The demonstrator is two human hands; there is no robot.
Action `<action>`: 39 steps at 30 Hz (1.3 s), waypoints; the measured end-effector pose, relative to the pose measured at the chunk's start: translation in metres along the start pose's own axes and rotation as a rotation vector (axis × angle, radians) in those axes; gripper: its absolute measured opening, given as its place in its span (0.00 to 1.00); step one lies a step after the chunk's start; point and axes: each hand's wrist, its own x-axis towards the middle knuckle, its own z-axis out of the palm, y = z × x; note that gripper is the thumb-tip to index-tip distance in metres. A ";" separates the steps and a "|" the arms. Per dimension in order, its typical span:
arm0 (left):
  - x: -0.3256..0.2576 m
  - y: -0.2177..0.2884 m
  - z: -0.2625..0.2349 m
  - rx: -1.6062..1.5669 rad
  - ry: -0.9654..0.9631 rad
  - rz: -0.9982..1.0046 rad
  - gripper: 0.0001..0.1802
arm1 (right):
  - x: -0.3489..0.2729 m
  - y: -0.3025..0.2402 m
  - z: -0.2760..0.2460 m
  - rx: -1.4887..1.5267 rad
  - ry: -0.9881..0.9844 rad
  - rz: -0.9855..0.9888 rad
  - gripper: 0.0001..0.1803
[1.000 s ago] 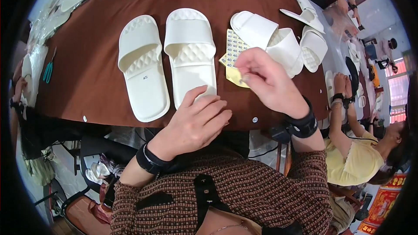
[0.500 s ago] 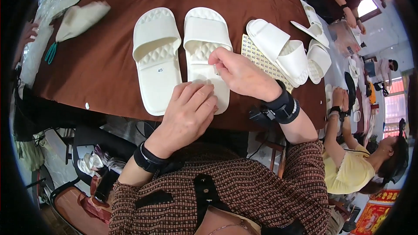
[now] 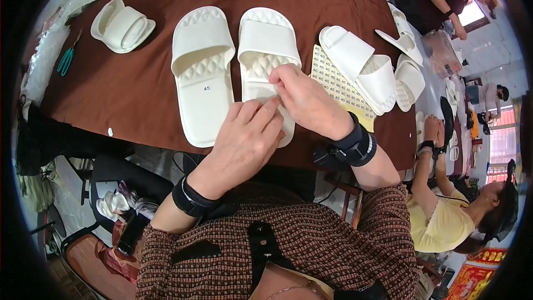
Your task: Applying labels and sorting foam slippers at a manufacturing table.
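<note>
Two cream slide slippers lie side by side on the brown cloth, toes away from me. The left slipper (image 3: 206, 111) has a small number label on its insole. Over the heel of the right slipper (image 3: 269, 33) my hands meet. My left hand (image 3: 248, 140) rests there with its fingers bent close together and its thumb hidden. My right hand (image 3: 311, 101) is closed in a pinch just above the insole, its fingertips touching those of the left. Whatever sits between the fingers is too small or hidden to tell. The hands cover most of that heel.
Right of the pair, more cream slippers (image 3: 355, 66) lie partly on a yellow sheet of number labels (image 3: 338, 86). Another slipper pair (image 3: 123, 26) and green-handled snips (image 3: 68, 58) are at the left. Clear plastic (image 3: 47, 44) lines the left edge. A person in yellow (image 3: 441, 216) sits at the right.
The slipper pair at the upper left was a moving blur and now lies still, uncovering the snips. Another person's hand at the left edge has gone. My left fingertips moved up against my right ones.
</note>
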 end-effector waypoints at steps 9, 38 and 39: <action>0.003 -0.001 0.004 0.048 -0.034 -0.009 0.19 | 0.001 0.013 0.010 0.108 0.126 0.048 0.09; 0.001 0.004 -0.007 -0.024 -0.010 0.122 0.17 | -0.004 0.019 0.004 0.383 0.403 0.021 0.11; -0.001 0.002 -0.012 -0.023 -0.011 0.125 0.17 | -0.003 0.021 0.005 0.383 0.407 0.020 0.11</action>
